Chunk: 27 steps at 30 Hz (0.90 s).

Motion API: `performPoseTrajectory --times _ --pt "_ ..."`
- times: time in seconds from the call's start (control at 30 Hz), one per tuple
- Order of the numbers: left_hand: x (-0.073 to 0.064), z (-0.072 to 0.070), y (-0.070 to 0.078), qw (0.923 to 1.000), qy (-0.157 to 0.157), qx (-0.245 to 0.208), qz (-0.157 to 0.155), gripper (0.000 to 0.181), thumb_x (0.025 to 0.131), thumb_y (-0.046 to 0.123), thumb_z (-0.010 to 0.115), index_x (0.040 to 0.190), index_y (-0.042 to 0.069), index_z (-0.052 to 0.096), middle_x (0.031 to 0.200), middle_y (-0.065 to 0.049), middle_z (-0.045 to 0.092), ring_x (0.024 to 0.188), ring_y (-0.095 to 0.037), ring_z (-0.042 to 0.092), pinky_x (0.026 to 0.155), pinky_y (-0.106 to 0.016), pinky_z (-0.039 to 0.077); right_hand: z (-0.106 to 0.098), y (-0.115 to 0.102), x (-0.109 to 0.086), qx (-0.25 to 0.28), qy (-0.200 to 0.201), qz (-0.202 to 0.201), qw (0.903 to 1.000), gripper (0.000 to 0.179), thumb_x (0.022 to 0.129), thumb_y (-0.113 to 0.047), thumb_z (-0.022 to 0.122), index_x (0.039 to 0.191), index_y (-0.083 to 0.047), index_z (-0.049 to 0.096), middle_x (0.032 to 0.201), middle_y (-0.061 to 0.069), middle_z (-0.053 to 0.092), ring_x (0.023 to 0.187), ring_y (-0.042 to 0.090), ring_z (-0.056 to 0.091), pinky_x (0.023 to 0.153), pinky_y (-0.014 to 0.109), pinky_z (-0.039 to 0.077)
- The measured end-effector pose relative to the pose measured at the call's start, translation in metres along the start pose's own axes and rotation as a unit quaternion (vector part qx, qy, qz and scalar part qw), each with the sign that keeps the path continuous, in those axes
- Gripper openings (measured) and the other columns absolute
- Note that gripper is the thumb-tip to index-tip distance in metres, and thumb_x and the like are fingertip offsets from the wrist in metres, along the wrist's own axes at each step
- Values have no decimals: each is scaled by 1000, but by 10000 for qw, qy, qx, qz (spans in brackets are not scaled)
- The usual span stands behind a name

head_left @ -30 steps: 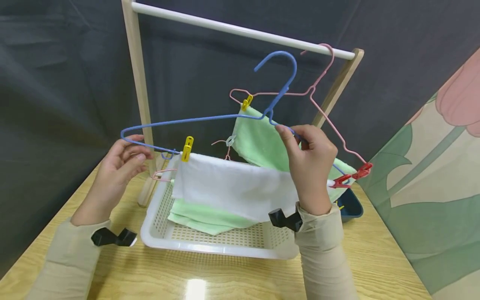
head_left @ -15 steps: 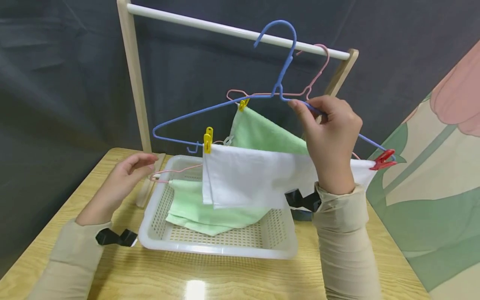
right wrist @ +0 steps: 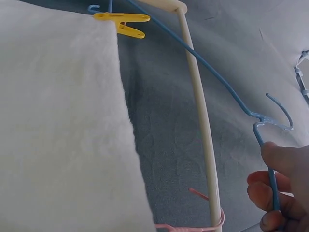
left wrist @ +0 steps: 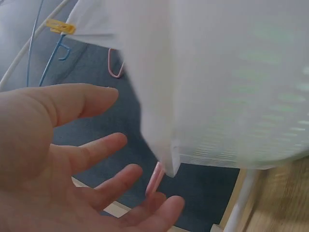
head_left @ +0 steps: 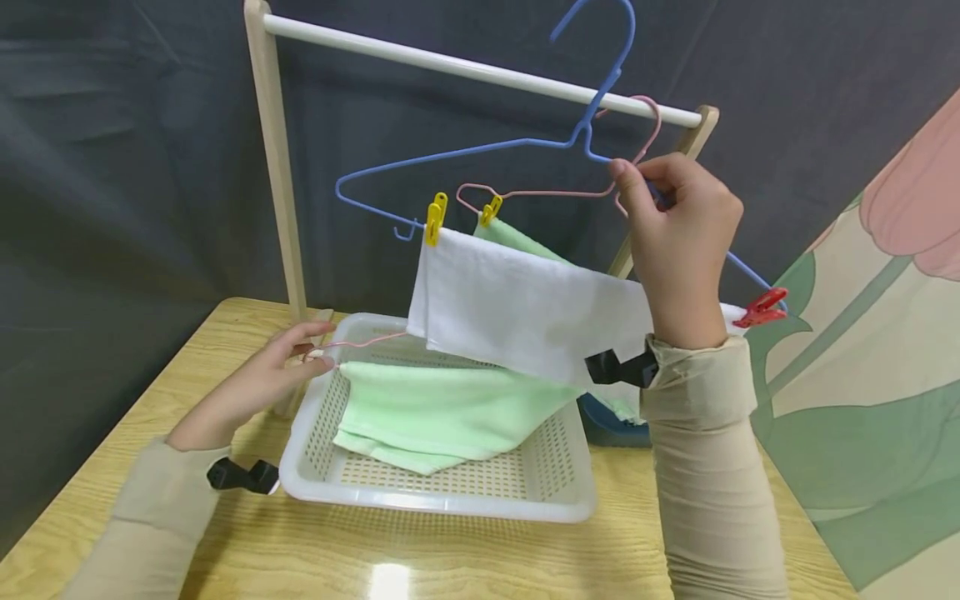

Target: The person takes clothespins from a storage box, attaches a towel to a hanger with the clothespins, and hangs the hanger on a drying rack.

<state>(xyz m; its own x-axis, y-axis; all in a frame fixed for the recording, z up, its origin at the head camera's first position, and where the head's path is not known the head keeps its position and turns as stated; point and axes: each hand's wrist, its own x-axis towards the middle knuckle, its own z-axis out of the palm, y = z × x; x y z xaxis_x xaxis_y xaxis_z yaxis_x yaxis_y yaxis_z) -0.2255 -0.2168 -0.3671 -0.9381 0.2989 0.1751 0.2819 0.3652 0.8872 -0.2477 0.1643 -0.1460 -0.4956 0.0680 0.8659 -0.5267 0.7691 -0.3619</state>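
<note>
My right hand [head_left: 690,242] grips the right shoulder of a blue clothes hanger [head_left: 480,150], whose hook stands in front of and above the rack's bar. From the hanger hangs a white towel [head_left: 517,300], clipped by a yellow clothespin [head_left: 435,219] at its left and a red clothespin [head_left: 763,307] at its right. My left hand [head_left: 262,379], fingers spread, is at the left rim of a white basket [head_left: 435,504], by the end of a pink hanger [head_left: 367,342]. In the left wrist view a fingertip overlaps that pink hanger end [left wrist: 154,179]; whether it touches is unclear.
A white bar [head_left: 450,60] on wooden posts spans the back. On its right hangs another pink hanger [head_left: 555,194] with a green towel [head_left: 517,240], partly hidden. Another green towel [head_left: 450,408] lies in the basket. A dark blue container [head_left: 611,429] is behind on the right.
My right hand has raised the blue hanger and white towel and moved them right, toward the bar. My left hand, earlier by the hanger's left end, has come down to the basket's left rim.
</note>
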Motion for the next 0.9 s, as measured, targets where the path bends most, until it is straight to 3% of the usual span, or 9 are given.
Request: performPoseTrajectory --times 0.27,0.37,0.6,0.77,0.9 --pt "3 9 -8 9990 -339 -176 -234 68 102 16 60 154 -5 23 151 -33 16 128 -58 43 84 -52 56 5 3 7 8 -62 -21 10000 32 101 -28 63 104 2 74 86 9 67 68 3 47 65 17 37" --pt "5 12 -11 9990 -270 -112 -327 68 100 16 63 153 -6 25 151 -34 13 125 -62 43 78 -47 58 7 5 10 -13 -101 -19 9999 29 102 -25 61 108 1 74 92 12 70 69 1 47 66 16 36" --pt "7 17 -15 9990 -182 286 -286 75 96 13 68 152 -8 23 153 -36 4 123 -61 40 78 -48 58 13 10 16 -77 -274 -151 9995 27 103 -20 56 114 1 70 98 14 72 68 -2 50 66 15 38" --pt "7 19 -16 9985 -121 457 -282 75 95 10 68 153 -7 23 154 -36 4 123 -59 38 78 -48 59 16 14 17 -181 -278 -304 9990 26 104 -17 54 115 1 70 96 15 72 72 3 49 69 16 36" --pt "9 20 -16 9982 -118 561 -200 73 95 6 66 152 -9 23 155 -36 3 127 -62 34 79 -52 58 19 17 16 -303 -428 -193 9984 28 106 -18 52 118 2 68 100 16 69 78 9 49 70 17 37"
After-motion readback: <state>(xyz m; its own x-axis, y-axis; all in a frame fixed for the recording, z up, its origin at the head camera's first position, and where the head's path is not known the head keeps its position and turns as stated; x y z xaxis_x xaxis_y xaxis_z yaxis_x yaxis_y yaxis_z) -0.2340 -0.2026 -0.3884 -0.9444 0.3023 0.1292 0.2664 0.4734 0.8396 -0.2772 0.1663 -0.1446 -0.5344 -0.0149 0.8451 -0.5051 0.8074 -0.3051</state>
